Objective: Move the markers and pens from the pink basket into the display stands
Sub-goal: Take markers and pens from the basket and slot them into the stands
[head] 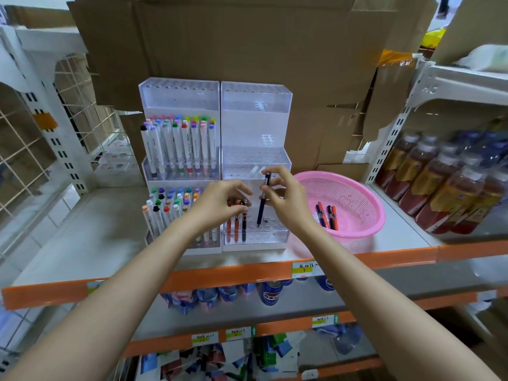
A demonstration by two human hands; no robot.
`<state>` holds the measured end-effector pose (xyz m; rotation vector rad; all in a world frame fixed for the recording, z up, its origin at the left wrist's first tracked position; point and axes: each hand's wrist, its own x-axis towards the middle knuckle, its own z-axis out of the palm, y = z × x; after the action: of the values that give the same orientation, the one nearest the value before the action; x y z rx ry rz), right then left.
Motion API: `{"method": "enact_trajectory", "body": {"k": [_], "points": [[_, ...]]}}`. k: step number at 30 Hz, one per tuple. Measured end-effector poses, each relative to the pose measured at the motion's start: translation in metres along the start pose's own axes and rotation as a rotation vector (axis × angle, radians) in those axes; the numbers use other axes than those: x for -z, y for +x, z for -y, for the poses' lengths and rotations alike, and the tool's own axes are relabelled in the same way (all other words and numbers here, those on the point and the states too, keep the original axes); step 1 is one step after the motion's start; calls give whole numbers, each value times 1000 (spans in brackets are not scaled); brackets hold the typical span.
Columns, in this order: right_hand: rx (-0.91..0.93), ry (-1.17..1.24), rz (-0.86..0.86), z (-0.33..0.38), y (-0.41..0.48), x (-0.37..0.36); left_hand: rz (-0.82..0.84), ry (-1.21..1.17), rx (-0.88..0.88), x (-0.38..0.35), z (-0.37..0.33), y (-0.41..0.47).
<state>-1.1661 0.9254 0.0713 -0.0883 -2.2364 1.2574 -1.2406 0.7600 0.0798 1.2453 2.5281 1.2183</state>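
I stand at a grey shelf (96,237) with an orange edge, cardboard (247,37) behind it and bottles (439,188) at the right. The left stand (178,94) holds many markers (178,144). At the right stand (255,105), my right hand (286,199) pinches a dark pen (263,202) upright, its tip at the low tier. My left hand (220,204) curls over three standing pens (236,218) (gripping or only touching, I cannot tell). More pens (327,214) lie in the pink basket (357,188) beside.

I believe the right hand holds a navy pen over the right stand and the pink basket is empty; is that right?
Not empty: in the head view, the pink basket holds a few orange and navy pens. The rest is right.
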Motion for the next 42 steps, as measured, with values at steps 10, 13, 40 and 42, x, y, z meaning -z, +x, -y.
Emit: {"method": "enact_trajectory", "body": {"k": [10, 13, 40, 42], "points": [[0, 13, -9, -1, 2, -1, -90, 80, 30, -7, -1, 3], [-7, 30, -3, -1, 2, -1, -87, 90, 25, -4, 0, 3], [7, -165, 183, -18, -15, -12, -83, 232, -15, 3, 5, -13], [8, -174, 185, -17, -15, -12, -86, 235, -8, 3, 5, -14]]}}
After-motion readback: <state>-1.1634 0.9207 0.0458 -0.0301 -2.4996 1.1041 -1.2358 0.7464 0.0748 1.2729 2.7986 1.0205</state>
